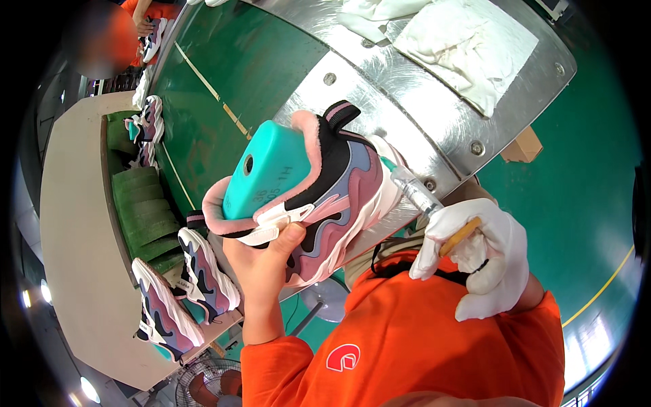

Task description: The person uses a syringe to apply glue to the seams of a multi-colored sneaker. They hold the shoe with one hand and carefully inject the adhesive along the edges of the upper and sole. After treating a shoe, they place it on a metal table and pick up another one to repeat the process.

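At frame centre the bare left hand [268,254] grips a pink-and-purple sneaker [325,197] still on its teal last [264,173], while the gloved right hand [485,254] clasps a brush [434,207] at its heel, so cleaning looks unfinished.

Shoe factory: conveyor belt [224,88], lasted sneakers [203,275].

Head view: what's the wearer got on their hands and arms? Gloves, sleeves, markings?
The left hand is bare, with no glove. The right hand wears a white fabric glove, loose and wrinkled, that reaches the wrist. Both arms come out of short orange sleeves. The orange shirt carries a small white arch-shaped emblem on the front. No watch, rings or bands show.
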Demonstrator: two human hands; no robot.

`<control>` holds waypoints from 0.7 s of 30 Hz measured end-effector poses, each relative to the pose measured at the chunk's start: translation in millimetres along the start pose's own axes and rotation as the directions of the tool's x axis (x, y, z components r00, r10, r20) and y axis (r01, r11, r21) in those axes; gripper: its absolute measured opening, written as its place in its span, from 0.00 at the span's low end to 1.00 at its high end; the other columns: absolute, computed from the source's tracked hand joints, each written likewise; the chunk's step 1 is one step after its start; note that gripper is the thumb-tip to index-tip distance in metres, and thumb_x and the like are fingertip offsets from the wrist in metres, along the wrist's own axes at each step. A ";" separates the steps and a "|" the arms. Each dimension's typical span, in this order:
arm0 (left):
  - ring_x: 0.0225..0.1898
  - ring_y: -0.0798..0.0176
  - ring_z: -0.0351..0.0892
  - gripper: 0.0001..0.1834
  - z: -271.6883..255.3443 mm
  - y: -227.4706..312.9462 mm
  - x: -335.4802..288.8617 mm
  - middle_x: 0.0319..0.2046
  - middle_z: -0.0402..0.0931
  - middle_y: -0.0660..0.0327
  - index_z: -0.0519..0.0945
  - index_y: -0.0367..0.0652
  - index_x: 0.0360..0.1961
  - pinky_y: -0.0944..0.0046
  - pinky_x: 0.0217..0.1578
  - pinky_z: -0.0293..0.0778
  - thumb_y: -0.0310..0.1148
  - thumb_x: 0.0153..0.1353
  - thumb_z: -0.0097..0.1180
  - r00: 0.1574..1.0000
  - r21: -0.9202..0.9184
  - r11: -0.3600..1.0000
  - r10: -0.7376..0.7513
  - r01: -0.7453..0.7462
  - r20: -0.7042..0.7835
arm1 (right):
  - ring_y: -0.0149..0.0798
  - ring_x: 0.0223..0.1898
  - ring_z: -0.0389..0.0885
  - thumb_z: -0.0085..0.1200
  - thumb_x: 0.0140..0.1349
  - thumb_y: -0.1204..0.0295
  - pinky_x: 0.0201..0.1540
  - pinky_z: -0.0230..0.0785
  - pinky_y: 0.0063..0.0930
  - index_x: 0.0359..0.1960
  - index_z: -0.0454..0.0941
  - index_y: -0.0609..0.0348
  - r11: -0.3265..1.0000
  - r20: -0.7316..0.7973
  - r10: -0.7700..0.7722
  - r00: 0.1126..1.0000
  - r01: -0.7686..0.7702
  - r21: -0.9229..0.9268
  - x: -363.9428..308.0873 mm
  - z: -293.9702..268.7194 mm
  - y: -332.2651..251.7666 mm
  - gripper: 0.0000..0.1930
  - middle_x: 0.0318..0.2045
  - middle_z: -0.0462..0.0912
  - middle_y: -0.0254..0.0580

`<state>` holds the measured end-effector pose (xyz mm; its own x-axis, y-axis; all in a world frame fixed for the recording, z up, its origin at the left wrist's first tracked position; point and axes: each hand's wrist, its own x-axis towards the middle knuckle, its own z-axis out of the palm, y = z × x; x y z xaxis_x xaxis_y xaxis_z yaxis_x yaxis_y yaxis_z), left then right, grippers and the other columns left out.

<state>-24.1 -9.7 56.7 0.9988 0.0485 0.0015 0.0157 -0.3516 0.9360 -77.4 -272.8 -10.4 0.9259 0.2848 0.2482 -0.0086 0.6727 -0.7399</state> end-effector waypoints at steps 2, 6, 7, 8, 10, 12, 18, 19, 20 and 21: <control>0.50 0.68 0.71 0.45 0.3 -0.6 0.9 0.51 0.64 0.62 0.59 0.37 0.60 0.67 0.52 0.70 0.32 0.44 0.75 1.000 0.000 1.000 0.010 -0.010 0.006 | 0.33 0.38 0.79 0.74 0.34 0.80 0.43 0.76 0.24 0.51 0.69 0.74 0.999 -0.011 0.026 1.000 -0.026 0.021 -0.5 1.5 -0.8 0.38 0.45 0.77 0.47; 0.51 0.67 0.71 0.44 -0.3 -1.5 -0.9 0.53 0.63 0.62 0.60 0.37 0.60 0.67 0.53 0.70 0.32 0.44 0.75 1.000 -0.029 1.000 0.005 -0.005 -0.001 | 0.32 0.38 0.79 0.74 0.35 0.81 0.42 0.76 0.23 0.52 0.68 0.72 0.996 0.004 0.078 0.997 -0.077 -0.054 0.8 4.5 -7.2 0.38 0.42 0.78 0.45; 0.51 0.67 0.71 0.44 0.1 -2.0 -0.6 0.53 0.63 0.62 0.61 0.36 0.60 0.67 0.53 0.69 0.32 0.44 0.74 1.000 -0.039 0.999 0.008 -0.008 0.001 | 0.31 0.38 0.79 0.74 0.35 0.81 0.42 0.76 0.23 0.53 0.68 0.72 0.995 -0.001 0.087 0.996 -0.087 -0.050 0.0 5.3 -7.6 0.38 0.41 0.78 0.44; 0.51 0.67 0.71 0.44 0.3 -2.4 -0.4 0.53 0.63 0.62 0.61 0.36 0.60 0.67 0.53 0.69 0.32 0.44 0.74 1.000 -0.049 0.999 0.010 -0.010 0.004 | 0.31 0.38 0.79 0.74 0.36 0.82 0.42 0.75 0.23 0.53 0.68 0.72 0.994 -0.005 0.096 0.995 -0.096 -0.045 -0.3 5.9 -8.0 0.38 0.41 0.78 0.43; 0.51 0.67 0.71 0.43 -0.9 -4.5 0.4 0.53 0.62 0.62 0.62 0.35 0.59 0.66 0.53 0.69 0.32 0.44 0.74 1.000 -0.033 0.999 0.023 -0.023 0.010 | 0.37 0.37 0.81 0.74 0.35 0.82 0.39 0.78 0.26 0.52 0.66 0.76 0.996 0.015 0.062 0.998 -0.061 -0.068 1.4 6.0 -6.9 0.39 0.36 0.78 0.50; 0.51 0.67 0.71 0.43 -1.8 -4.6 1.0 0.54 0.62 0.62 0.62 0.34 0.59 0.66 0.53 0.69 0.32 0.44 0.74 0.999 -0.022 0.999 0.033 -0.032 0.010 | 0.40 0.37 0.83 0.73 0.34 0.83 0.38 0.79 0.27 0.52 0.65 0.78 0.995 0.019 0.044 0.999 -0.042 -0.087 2.3 7.0 -6.9 0.39 0.34 0.77 0.53; 0.50 0.67 0.72 0.39 -2.2 -0.6 -2.2 0.54 0.62 0.62 0.66 0.33 0.57 0.66 0.52 0.70 0.31 0.45 0.74 0.999 0.046 0.998 -0.033 0.033 0.005 | 0.33 0.38 0.80 0.74 0.36 0.82 0.41 0.76 0.24 0.54 0.67 0.72 0.992 -0.024 0.117 0.993 -0.118 -0.053 -0.6 12.0 -10.0 0.39 0.37 0.78 0.44; 0.50 0.67 0.72 0.38 -5.9 -0.3 -2.9 0.53 0.62 0.62 0.67 0.33 0.56 0.66 0.51 0.70 0.30 0.45 0.73 0.998 0.088 0.994 -0.068 0.067 0.009 | 0.37 0.38 0.81 0.73 0.34 0.84 0.40 0.78 0.26 0.53 0.66 0.75 0.992 -0.020 0.110 0.994 -0.111 -0.068 0.0 12.8 -10.0 0.39 0.37 0.77 0.48; 0.50 0.67 0.73 0.38 -6.0 0.0 -3.2 0.53 0.63 0.62 0.68 0.33 0.56 0.66 0.51 0.71 0.30 0.45 0.73 0.997 0.087 0.993 -0.075 0.074 0.010 | 0.40 0.38 0.82 0.72 0.33 0.86 0.38 0.79 0.28 0.52 0.66 0.77 0.991 -0.015 0.103 0.995 -0.104 -0.082 0.2 13.5 -10.1 0.40 0.36 0.77 0.52; 0.49 0.67 0.73 0.37 -6.4 0.2 -3.6 0.53 0.63 0.61 0.68 0.33 0.55 0.66 0.51 0.71 0.30 0.45 0.73 0.996 0.086 0.993 -0.083 0.082 0.011 | 0.40 0.38 0.82 0.73 0.33 0.85 0.38 0.79 0.28 0.53 0.66 0.77 0.991 -0.013 0.102 0.995 -0.103 -0.090 -0.4 14.0 -10.0 0.40 0.36 0.77 0.52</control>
<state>-27.9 -3.9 59.1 0.9945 0.0672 -0.0802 0.1013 -0.4254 0.8993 -83.0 -270.0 5.6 0.9250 0.3432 0.1631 -0.0698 0.5754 -0.8149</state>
